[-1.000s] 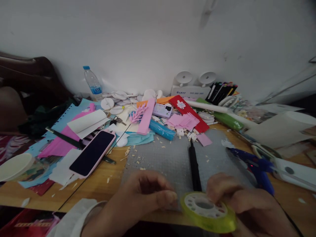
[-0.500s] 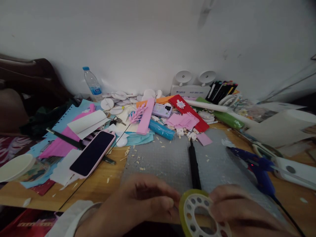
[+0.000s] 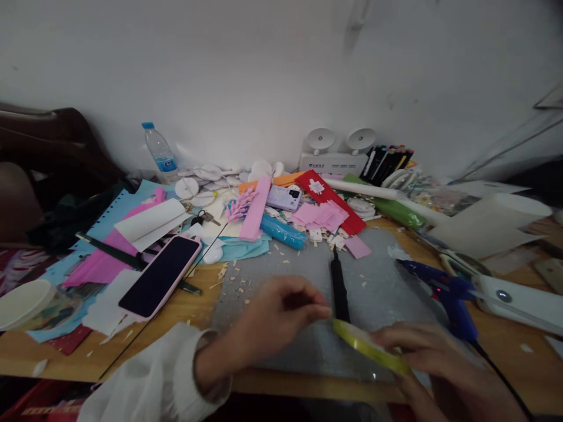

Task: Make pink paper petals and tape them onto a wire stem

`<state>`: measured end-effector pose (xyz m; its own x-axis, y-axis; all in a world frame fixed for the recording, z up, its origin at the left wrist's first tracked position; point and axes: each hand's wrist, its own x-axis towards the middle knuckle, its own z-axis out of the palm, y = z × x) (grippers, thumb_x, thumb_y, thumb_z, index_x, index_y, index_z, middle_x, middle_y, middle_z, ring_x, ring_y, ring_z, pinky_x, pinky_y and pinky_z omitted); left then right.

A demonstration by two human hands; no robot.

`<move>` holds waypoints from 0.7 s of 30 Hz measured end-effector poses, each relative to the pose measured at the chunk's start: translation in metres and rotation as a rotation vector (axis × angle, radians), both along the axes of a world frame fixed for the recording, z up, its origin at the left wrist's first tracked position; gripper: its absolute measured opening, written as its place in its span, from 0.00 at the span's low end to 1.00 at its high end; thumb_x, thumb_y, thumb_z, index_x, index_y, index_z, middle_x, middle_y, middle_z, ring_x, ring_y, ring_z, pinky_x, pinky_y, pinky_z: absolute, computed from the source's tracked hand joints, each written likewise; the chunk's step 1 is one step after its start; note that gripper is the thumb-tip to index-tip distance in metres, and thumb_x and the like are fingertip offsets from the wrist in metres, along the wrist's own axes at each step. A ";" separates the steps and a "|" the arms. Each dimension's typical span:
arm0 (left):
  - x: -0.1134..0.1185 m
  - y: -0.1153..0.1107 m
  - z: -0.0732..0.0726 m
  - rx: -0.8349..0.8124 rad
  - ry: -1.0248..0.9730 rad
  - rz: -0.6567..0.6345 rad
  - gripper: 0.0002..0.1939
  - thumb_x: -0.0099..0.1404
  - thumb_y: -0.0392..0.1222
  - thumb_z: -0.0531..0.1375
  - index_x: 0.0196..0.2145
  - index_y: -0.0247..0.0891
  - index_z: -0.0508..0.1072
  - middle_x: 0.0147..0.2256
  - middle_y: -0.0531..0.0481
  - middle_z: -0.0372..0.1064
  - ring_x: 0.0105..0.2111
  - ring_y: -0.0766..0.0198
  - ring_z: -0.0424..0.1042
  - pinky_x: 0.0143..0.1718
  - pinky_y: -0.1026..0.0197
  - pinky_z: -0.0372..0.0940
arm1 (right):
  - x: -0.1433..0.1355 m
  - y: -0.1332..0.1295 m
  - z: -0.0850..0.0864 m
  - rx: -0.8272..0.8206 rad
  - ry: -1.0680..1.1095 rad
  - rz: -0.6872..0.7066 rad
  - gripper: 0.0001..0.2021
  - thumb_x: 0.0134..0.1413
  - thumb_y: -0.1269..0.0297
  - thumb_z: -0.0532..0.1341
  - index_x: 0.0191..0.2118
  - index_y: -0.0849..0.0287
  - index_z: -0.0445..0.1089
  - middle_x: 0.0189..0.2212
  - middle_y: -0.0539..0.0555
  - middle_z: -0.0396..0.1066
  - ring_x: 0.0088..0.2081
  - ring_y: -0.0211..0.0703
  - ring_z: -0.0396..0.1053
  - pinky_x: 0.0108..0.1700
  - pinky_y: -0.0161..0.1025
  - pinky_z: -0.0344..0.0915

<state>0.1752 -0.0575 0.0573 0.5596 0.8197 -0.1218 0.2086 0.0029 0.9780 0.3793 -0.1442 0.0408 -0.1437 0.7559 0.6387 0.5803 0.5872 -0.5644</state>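
Note:
My right hand (image 3: 433, 357) grips a roll of yellowish tape (image 3: 369, 347) by its near right side. The roll is tilted, so mostly its narrow outer edge faces me. My left hand (image 3: 281, 308) is closed in a pinch just off the roll's left edge. Whatever lies between those fingertips is too small to make out. Both hands are over the front of a grey mat (image 3: 281, 266). Beyond the roll, a black pen-shaped tool (image 3: 338, 287) lies on the mat, pointing away from me.
A blue glue gun (image 3: 457, 299) with a red light lies at the right, its cord trailing forward. Left are a phone (image 3: 160, 275) and a plastic tub (image 3: 33, 305). Pink paper squares (image 3: 323, 214), a blue roll (image 3: 281, 230) and a water bottle (image 3: 159, 151) stand or lie farther back.
The tape roll has turned from showing its holed white face to showing its edge. My left hand has moved up and away from me, its fingers now drawn into a pinch.

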 end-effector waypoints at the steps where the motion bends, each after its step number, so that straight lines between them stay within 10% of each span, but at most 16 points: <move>1: 0.011 0.008 -0.005 0.092 0.039 -0.047 0.08 0.60 0.41 0.62 0.28 0.33 0.75 0.25 0.51 0.71 0.27 0.66 0.66 0.29 0.66 0.60 | 0.005 -0.001 -0.004 0.000 -0.057 -0.054 0.10 0.49 0.75 0.59 0.36 0.52 0.67 0.31 0.51 0.76 0.32 0.43 0.75 0.33 0.35 0.72; 10: 0.114 0.071 -0.050 0.523 0.267 -0.245 0.08 0.61 0.39 0.60 0.31 0.31 0.76 0.31 0.44 0.75 0.31 0.60 0.71 0.33 0.62 0.62 | 0.071 -0.008 -0.050 -0.121 -0.434 -0.320 0.15 0.59 0.64 0.53 0.51 0.55 0.66 0.33 0.57 0.71 0.33 0.51 0.71 0.32 0.45 0.70; 21: 0.163 0.074 -0.079 0.753 0.541 -0.382 0.06 0.59 0.38 0.61 0.30 0.35 0.77 0.34 0.43 0.76 0.41 0.51 0.70 0.44 0.51 0.60 | 0.088 0.018 -0.049 -0.590 -0.596 -0.348 0.16 0.54 0.71 0.51 0.43 0.59 0.73 0.35 0.58 0.77 0.36 0.50 0.76 0.37 0.44 0.71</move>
<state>0.3378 0.0160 -0.0217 0.8242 0.5650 0.0389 0.4837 -0.7379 0.4707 0.4675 -0.1260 -0.0083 -0.0292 0.9992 0.0271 0.9631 0.0353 -0.2669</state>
